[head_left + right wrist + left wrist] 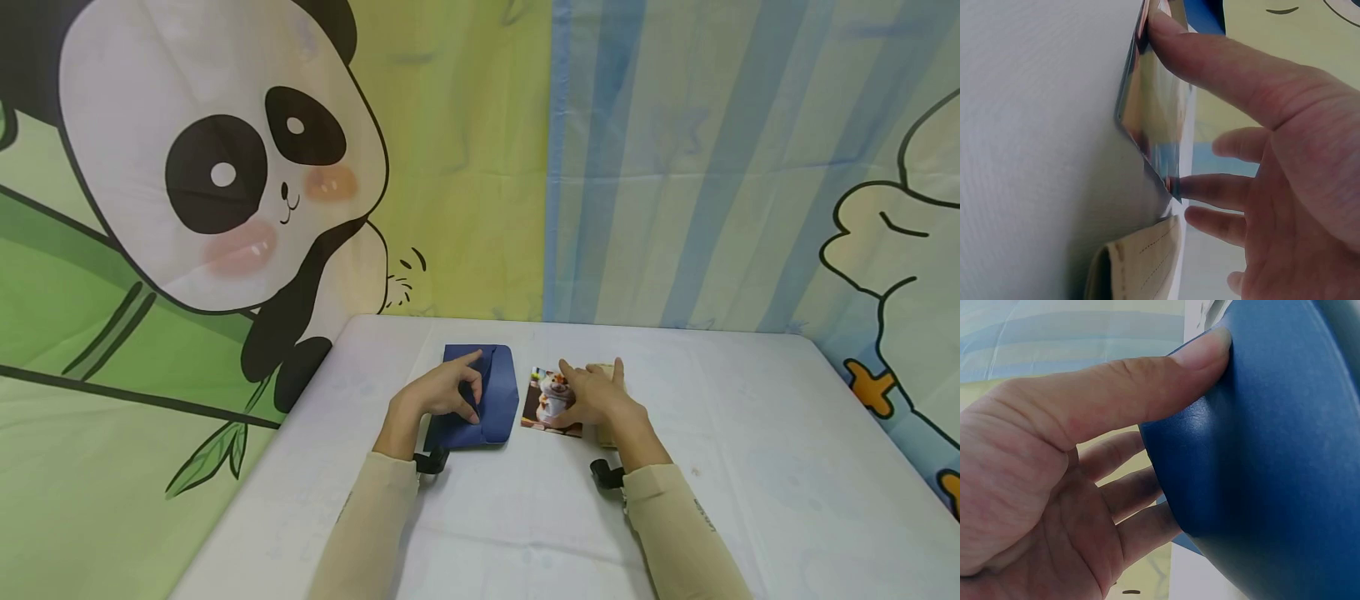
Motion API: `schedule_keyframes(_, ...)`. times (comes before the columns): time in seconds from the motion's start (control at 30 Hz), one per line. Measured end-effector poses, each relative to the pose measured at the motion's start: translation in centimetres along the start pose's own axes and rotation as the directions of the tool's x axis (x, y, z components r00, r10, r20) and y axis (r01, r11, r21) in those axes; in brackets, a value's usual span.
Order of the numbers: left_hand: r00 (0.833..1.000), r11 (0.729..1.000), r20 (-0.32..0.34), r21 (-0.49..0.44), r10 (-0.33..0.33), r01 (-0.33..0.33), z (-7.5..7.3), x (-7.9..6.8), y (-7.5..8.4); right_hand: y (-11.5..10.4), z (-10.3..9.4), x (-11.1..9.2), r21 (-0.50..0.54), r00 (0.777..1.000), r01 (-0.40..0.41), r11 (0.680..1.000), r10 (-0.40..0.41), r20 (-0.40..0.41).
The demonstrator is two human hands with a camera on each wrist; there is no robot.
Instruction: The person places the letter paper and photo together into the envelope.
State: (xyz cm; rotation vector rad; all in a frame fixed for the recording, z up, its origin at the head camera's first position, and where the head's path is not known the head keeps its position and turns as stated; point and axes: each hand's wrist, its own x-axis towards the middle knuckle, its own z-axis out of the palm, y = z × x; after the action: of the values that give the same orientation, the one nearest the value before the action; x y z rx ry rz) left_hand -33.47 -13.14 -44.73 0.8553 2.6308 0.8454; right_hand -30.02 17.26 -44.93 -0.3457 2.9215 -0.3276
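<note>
A dark blue envelope (498,400) lies on the white table, its flap side toward the right. My left hand (450,392) is over it and grips its edge; in the left wrist view the thumb (1200,353) presses one face of the blue paper (1285,450) while the other fingers go behind it. To the right is a glossy photo (549,398) of a furry cartoon-like animal. My right hand (596,396) holds that photo, its thumb on the picture (1157,94) and a fingertip at a corner.
Partly under my right hand lies a folded tan piece (607,433) with dashed lines, seen standing slightly off the table (1141,259) in the right wrist view; its kind is unclear. Behind the white table (735,433) hangs a printed curtain (465,167) with a panda.
</note>
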Motion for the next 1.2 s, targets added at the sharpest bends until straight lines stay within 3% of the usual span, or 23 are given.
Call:
schedule_keyframes(0.4, 1.000, 1.000, 0.002, 0.006, -0.009, 0.009, 0.08, -0.10, 0.17, 0.09, 0.29, 0.06, -0.039, 0.999, 0.023, 0.999, -0.025, -0.035)
schedule_keyframes(0.77, 1.000, 1.000, -0.001, -0.002, -0.013, 0.013, 0.08, -0.06, 0.16, -0.17, 0.30, 0.39, -0.025, 0.984, 0.044, 0.999, -0.048, -0.172)
schedule_keyframes(1.03, 1.000, 0.995, 0.015, -0.093, -0.025, 0.026, 0.08, 0.23, 0.09, -0.33, 0.26, 0.70, 0.141, 0.984, 0.063, 0.988, -0.037, -0.176)
schedule_keyframes(1.2, 1.000, 0.997, 0.012, -0.080, -0.022, 0.023, 0.01, 0.18, 0.34, -0.42, 0.03, 0.80, 0.246, 0.965, 0.150, 0.958, -0.089, -0.245)
